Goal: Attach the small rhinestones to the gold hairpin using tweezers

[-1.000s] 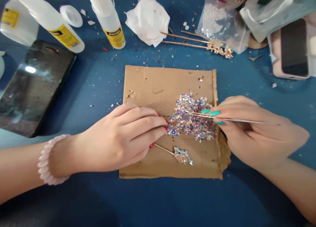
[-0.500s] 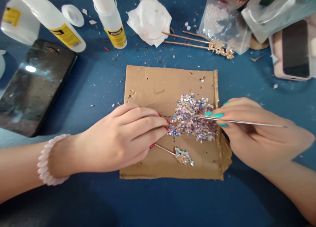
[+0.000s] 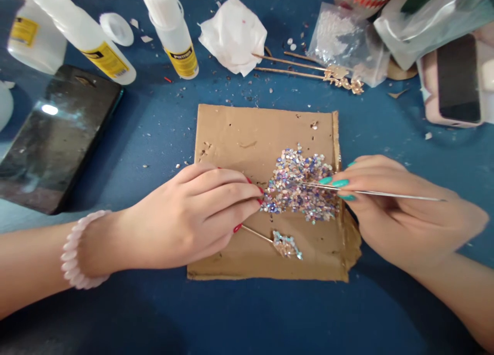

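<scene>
A brown cardboard sheet [image 3: 239, 139] lies on the blue table and carries a pile of small iridescent rhinestones [image 3: 299, 188]. My right hand [image 3: 401, 211], with teal nails, pinches thin metal tweezers [image 3: 386, 193] whose tips reach into the pile. My left hand [image 3: 193, 216], with red nails and a pink bead bracelet, rests on the cardboard's left part, its fingers pressed together at the pile's left edge. A thin gold hair stick with a stone-covered ornament [image 3: 285, 244] pokes out from under that hand.
Glue bottles [image 3: 175, 31] [image 3: 88, 38] stand at the back left. A dark phone [image 3: 57, 139] lies left, another phone [image 3: 457, 80] far right. Crumpled tissue [image 3: 233, 33], more gold sticks [image 3: 309, 69] and plastic bags [image 3: 347, 36] sit behind the cardboard.
The right hand and tweezers drifted slightly rightward and down at the pile; the left hand has stayed put.
</scene>
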`<state>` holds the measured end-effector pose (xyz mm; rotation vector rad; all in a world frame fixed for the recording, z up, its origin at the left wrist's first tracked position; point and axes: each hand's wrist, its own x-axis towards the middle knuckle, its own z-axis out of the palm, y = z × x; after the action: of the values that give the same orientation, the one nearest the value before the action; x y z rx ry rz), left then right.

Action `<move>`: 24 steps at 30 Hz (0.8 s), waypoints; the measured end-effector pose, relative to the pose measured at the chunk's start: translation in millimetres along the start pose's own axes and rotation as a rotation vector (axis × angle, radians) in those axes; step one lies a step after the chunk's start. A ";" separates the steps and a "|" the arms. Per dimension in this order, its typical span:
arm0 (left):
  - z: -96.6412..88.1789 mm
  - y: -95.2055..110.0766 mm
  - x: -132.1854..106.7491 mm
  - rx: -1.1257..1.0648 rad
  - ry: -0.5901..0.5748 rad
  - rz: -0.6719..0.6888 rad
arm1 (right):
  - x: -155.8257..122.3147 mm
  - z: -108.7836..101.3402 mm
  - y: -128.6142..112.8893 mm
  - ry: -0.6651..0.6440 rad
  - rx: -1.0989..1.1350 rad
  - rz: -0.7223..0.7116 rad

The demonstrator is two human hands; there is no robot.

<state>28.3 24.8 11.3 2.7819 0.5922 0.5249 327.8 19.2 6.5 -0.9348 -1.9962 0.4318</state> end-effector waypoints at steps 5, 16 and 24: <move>0.5 0.6 -0.7 0.013 -0.005 -0.005 | 1.4 -0.2 -0.9 -0.011 0.008 -0.004; -4.3 1.2 -2.4 0.005 0.048 0.187 | -2.7 -7.4 -6.0 -0.064 0.075 0.015; -4.4 6.2 -6.2 0.124 0.070 0.221 | -3.3 -14.4 -7.6 -0.293 0.283 -0.048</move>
<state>23.4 17.3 15.4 2.9770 0.3423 0.6530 337.4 11.0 17.4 -0.6746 -2.1402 0.8403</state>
